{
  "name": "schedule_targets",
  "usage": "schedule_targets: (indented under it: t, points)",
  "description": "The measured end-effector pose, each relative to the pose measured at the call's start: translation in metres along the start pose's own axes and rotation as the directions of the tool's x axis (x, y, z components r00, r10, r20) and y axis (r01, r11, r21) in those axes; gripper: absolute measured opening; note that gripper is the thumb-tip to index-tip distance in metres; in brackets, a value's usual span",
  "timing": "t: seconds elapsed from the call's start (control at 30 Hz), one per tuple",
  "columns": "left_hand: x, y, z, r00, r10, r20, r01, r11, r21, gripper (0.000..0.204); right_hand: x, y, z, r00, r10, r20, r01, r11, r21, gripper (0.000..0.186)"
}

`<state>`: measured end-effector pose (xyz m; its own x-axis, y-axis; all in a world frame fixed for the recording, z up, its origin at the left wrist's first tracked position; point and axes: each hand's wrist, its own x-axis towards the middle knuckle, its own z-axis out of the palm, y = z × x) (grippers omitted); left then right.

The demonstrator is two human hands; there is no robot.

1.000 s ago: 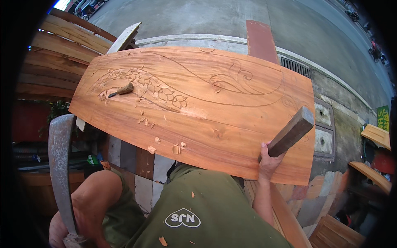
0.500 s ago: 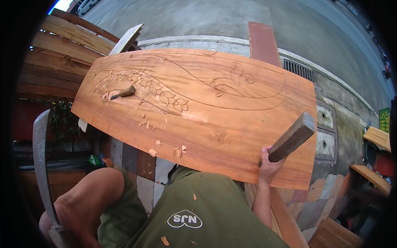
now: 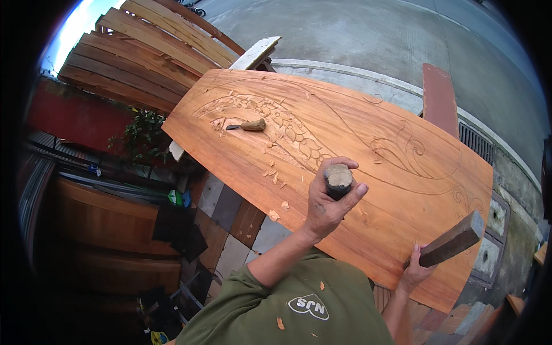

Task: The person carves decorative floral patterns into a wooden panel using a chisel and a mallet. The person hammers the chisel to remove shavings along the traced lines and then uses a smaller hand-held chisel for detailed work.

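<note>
My left hand (image 3: 325, 211) is wrapped round a dark, round tool handle (image 3: 339, 175), held upright above the board's near side. Its pale, worn butt faces up, and whatever blade it has is hidden below. At the right, my right hand (image 3: 413, 275) grips a dark, squared wooden block (image 3: 454, 240), which tilts up over the board's near right part. Under both hands lies a broad reddish wooden board (image 3: 397, 230) with carved leaves, scales and outlined scrolls. A chisel (image 3: 248, 125) with a short wooden handle rests on the carved area, among loose wood chips (image 3: 271, 172).
Stacked planks (image 3: 138, 52) stand at the far left, near a leafy plant (image 3: 140, 138). A white-topped plank (image 3: 257, 53) and a reddish-brown plank (image 3: 440, 100) stick out past the board's far edge. Wooden panels (image 3: 109, 215) lie at the left. Beyond is grey pavement (image 3: 356, 37) with a drain grate (image 3: 476, 141).
The view has swung left, so the board sits farther right. A long curved blade at the lower left is out of sight. My left hand now shows over the board, gripping a handle.
</note>
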<state>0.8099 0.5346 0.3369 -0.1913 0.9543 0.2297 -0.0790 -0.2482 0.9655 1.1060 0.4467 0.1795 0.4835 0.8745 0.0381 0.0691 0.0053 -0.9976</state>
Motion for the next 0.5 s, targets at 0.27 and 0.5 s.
schedule_targets:
  t: [0.27, 0.5]
  points:
    - [0.002, -0.083, -0.007, 0.996, 0.011, 0.086, -0.016, 0.999, 0.049, 0.044, -0.005, -0.012, 0.006, 0.998, 0.063, 0.002, -0.063, 0.994, -0.087, 0.022]
    - [0.046, -0.116, -0.003, 0.976, -0.191, 0.104, 0.209, 0.957, -0.203, 0.043, -0.002, -0.029, 0.034, 0.989, -0.021, -0.148, 0.005, 0.994, -0.108, 0.033]
